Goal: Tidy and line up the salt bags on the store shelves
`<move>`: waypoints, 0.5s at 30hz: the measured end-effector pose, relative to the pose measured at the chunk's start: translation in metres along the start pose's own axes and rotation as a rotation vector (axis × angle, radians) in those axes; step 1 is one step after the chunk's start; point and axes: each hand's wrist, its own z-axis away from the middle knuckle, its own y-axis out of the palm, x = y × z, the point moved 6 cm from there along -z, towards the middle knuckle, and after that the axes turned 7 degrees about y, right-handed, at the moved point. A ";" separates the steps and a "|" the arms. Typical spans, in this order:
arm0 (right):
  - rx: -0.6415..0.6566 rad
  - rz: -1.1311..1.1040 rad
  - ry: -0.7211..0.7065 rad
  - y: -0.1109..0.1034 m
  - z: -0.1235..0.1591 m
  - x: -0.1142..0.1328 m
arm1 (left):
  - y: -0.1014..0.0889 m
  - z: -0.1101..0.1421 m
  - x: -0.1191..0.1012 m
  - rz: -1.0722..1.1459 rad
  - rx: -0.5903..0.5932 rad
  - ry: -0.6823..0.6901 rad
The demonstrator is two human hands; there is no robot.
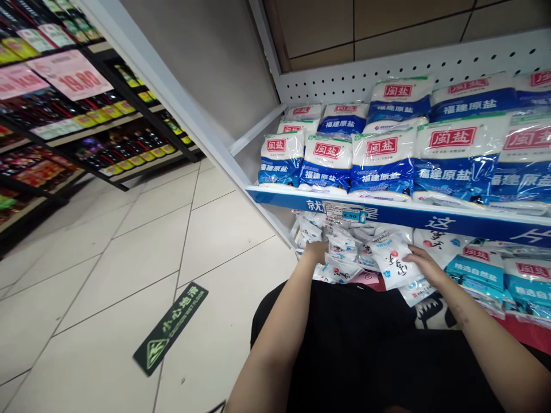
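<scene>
I'm on the head camera, looking down at the lower shelf, and the right hand (pixel 425 265) has a white packet (pixel 392 259) by its right edge! Thumb and fingers are closed on the plastic, the packet tilted, its dark lettering and red dot facing me. It's out in front of the lower shelf, just above the person's dark clothing (pixel 357 344). A second packet (pixel 417 291) shows right beneath it; whether that hand has it too, I can't tell.

Over to the left hand (pixel 317 251): it's in among the loose white packets (pixel 342 245) at the shelf's left end, fingers hidden, so I can't call how far open they are or what they grip. Teal bags (pixel 477 272) sit off to the right, and blue-and-white bags (pixel 381 166) stand in rows on the shelf above, over a blue strip (pixel 404 216).
</scene>
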 end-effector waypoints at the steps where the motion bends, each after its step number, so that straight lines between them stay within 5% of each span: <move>1: -0.001 0.004 -0.003 0.000 0.000 0.000 | 0.003 -0.003 -0.013 -0.050 -0.010 -0.024; 7: 0.005 0.022 -0.016 -0.001 -0.001 -0.001 | 0.049 -0.013 -0.088 -0.256 -0.019 -0.192; 11: -0.008 0.015 0.008 -0.003 -0.001 -0.002 | 0.079 -0.024 -0.126 -0.254 0.014 -0.015; 15: -0.011 0.010 0.013 -0.004 -0.002 -0.004 | 0.088 -0.035 -0.138 -0.179 0.048 0.104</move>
